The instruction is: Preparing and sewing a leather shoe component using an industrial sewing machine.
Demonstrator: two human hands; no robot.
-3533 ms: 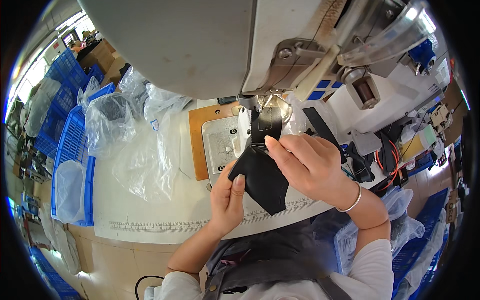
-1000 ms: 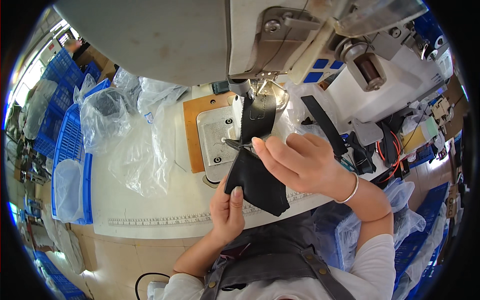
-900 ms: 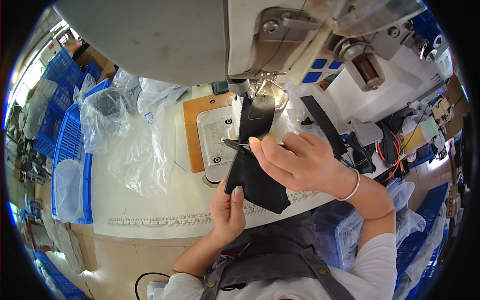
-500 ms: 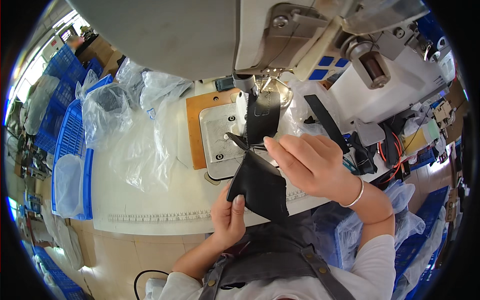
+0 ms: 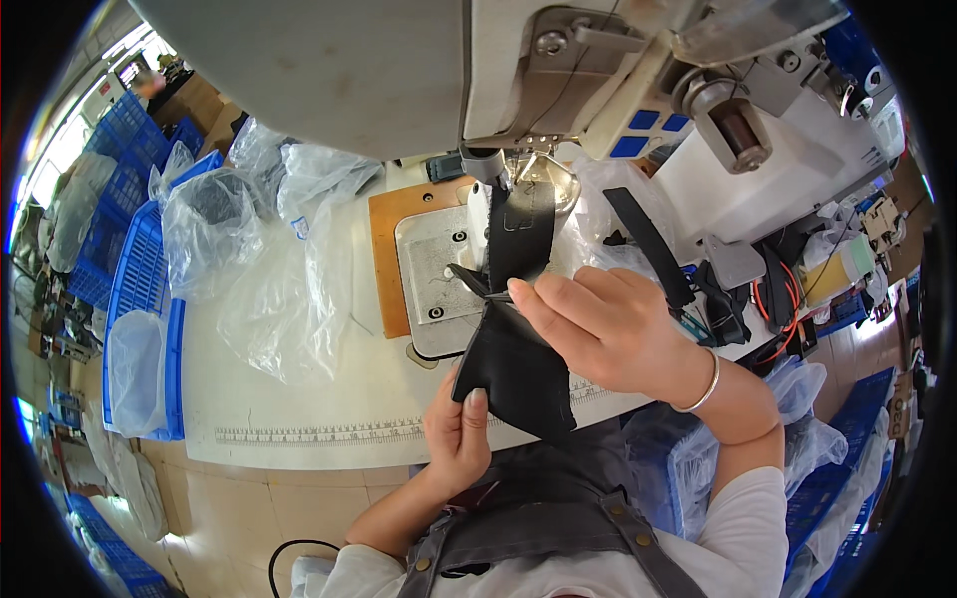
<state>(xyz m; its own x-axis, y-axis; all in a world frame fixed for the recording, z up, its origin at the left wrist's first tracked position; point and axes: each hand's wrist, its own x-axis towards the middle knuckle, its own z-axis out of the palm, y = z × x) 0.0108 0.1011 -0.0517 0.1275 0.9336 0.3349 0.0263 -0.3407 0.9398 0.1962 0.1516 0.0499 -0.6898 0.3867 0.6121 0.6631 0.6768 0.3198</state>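
Reference point for all locations: the grey metal plate (image 5: 429,264) of the sewing machine (image 5: 329,80), whose head overhangs the plate's far side.

Workpiece: a black, leather-like workpiece (image 5: 513,374) in two panels that meet near the plate's near right corner. The far panel lies along the right side of the plate, beneath the needle area; a stitched outline shows on its surface, and its left edge is finely toothed. The near panel is bent and held on the near side of the plate, toward the person. A narrow dark tip projects left from the junction, over the plate.

Left hand (image 5: 459,434): on the near side of the plate, thumb on top, clamped on the left edge of the near panel.

Right hand (image 5: 608,334): to the right of the plate, thumb and forefinger pinched together on a slim implement (image 5: 499,296) at the panel junction. The implement is largely hidden; its kind cannot be determined. A silver bangle (image 5: 705,387) encircles the wrist.

Surroundings: a tan board (image 5: 387,269) borders the plate on its left. Clear plastic bags (image 5: 284,319) lie farther left, with a blue crate (image 5: 173,369) beyond them. A black strip (image 5: 648,244) rests to the right of the plate. A printed ruler scale (image 5: 319,436) runs along the table (image 5: 299,453), on the plate's near side.
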